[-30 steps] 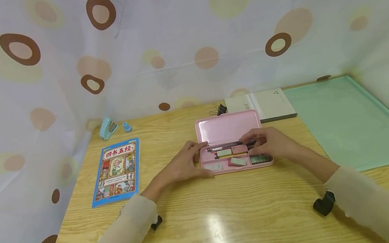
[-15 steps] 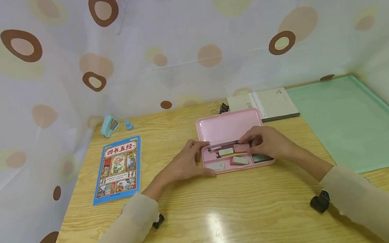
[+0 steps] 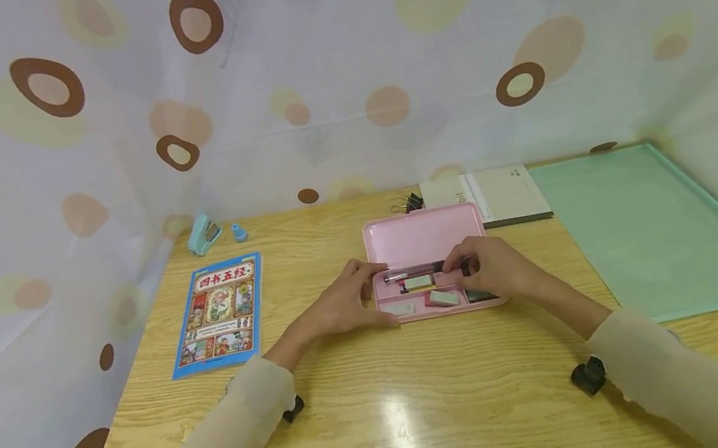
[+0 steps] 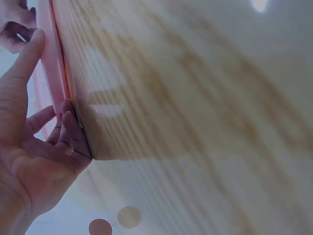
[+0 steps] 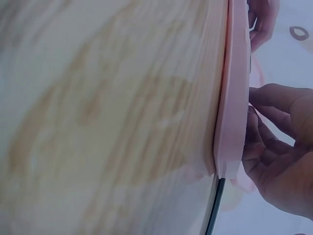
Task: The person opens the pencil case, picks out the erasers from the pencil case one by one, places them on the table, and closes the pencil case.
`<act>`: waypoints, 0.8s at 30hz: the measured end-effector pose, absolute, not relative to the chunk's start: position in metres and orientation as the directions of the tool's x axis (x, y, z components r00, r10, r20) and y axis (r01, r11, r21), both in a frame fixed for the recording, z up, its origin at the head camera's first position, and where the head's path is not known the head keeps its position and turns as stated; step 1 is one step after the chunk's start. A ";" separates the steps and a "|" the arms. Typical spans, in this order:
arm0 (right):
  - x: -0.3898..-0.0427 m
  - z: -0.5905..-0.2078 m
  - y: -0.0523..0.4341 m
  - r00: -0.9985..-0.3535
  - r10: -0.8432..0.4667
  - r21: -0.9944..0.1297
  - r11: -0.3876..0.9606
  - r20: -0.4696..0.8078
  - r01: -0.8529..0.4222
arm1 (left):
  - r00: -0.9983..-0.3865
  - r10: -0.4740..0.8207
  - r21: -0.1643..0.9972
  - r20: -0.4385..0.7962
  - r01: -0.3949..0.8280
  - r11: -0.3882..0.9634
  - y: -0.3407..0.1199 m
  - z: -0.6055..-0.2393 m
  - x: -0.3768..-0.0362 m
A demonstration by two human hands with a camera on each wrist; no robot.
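A pink pencil case (image 3: 426, 239) lies open near the middle of the frame, on a wooden counter (image 3: 425, 398). Its lid stands up at the back. Inside are pens (image 3: 410, 273) along the top row and small erasers (image 3: 443, 297) in the row below.

The right hand (image 3: 489, 267) reaches into the case, and its curled fingers pinch the pens at their right end. The left hand (image 3: 343, 304) rests against the left end of the case, thumb on the near corner and fingers at the rim, holding it there. In the left wrist view the fingers (image 4: 29, 58) lie straight along the pink edge.

Left of the case lies a blue picture book (image 3: 218, 312). In the upper left of the counter sit a small blue stapler (image 3: 203, 234) and a tiny blue thing (image 3: 238, 232) just beside it. Behind the case are a black clip (image 3: 410, 203) and a white notebook (image 3: 500, 195). On the right of the frame lies a big green mat (image 3: 663, 227).

A white curtain with brown and yellow spots (image 3: 337, 66) hangs all around the counter. The counter is shiny, with a bright light spot near the bottom middle.
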State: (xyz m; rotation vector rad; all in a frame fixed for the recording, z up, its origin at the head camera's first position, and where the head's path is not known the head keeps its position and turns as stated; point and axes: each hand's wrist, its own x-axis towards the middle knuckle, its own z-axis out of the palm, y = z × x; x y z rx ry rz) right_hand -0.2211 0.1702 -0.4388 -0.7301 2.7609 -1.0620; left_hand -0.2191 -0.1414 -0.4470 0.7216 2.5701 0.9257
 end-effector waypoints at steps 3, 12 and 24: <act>-0.220 -0.439 0.170 -0.890 -0.450 -0.647 0.658 0.072 -0.385 | -0.823 0.554 0.661 -0.122 0.349 0.664 -0.142 -0.447 -0.219; -0.220 -0.441 0.169 -0.904 -0.419 -0.642 0.670 0.087 -0.373 | -0.822 0.555 0.659 -0.124 0.350 0.665 -0.141 -0.447 -0.218; -0.221 -0.443 0.179 -0.860 -0.480 -0.618 0.626 0.174 -0.475 | -0.821 0.558 0.655 -0.121 0.356 0.666 -0.140 -0.446 -0.219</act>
